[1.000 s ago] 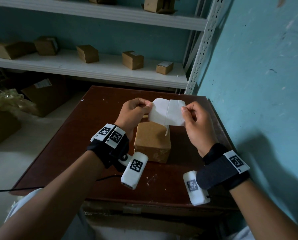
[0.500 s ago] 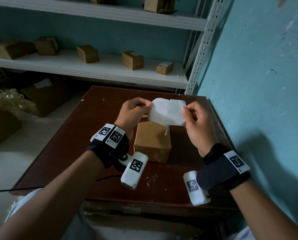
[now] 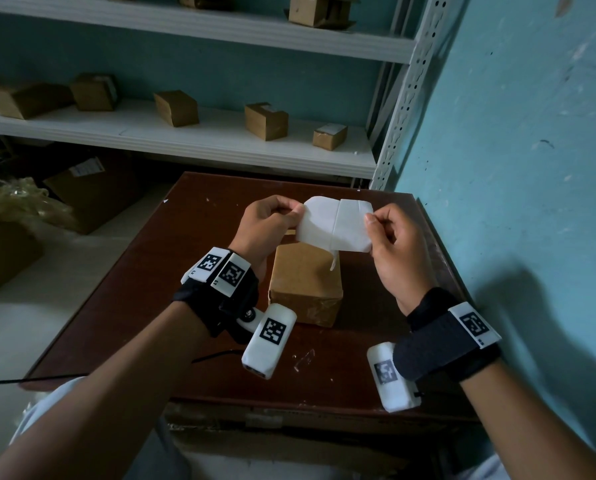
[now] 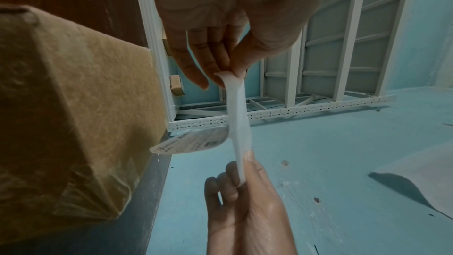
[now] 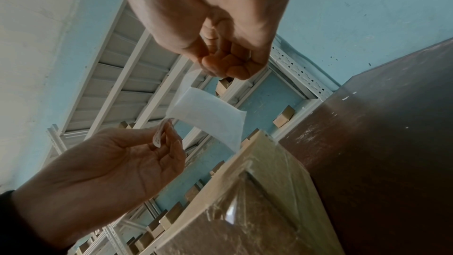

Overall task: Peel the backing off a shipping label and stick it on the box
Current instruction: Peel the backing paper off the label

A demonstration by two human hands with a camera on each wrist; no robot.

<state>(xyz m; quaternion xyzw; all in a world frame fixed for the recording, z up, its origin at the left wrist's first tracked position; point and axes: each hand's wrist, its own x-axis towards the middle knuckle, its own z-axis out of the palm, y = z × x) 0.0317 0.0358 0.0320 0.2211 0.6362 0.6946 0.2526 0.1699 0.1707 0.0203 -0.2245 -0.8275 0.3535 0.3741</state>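
Observation:
Both hands hold a white shipping label sheet [image 3: 334,225] in the air just above the far end of a brown cardboard box [image 3: 305,282] on the table. My left hand [image 3: 294,214] pinches the sheet's left edge, and my right hand [image 3: 371,223] pinches its right edge. In the left wrist view the sheet [image 4: 239,123] shows edge-on, and a printed label flap [image 4: 193,141] curls away from it toward the box [image 4: 73,104]. In the right wrist view the blank side of the sheet [image 5: 208,115] hangs between the two hands over the box [image 5: 245,201].
The box stands on a dark brown table [image 3: 151,306] pushed against a blue wall [image 3: 514,168] on the right. White metal shelves [image 3: 185,140] behind the table carry several small cardboard boxes. More cartons lie on the floor at the left.

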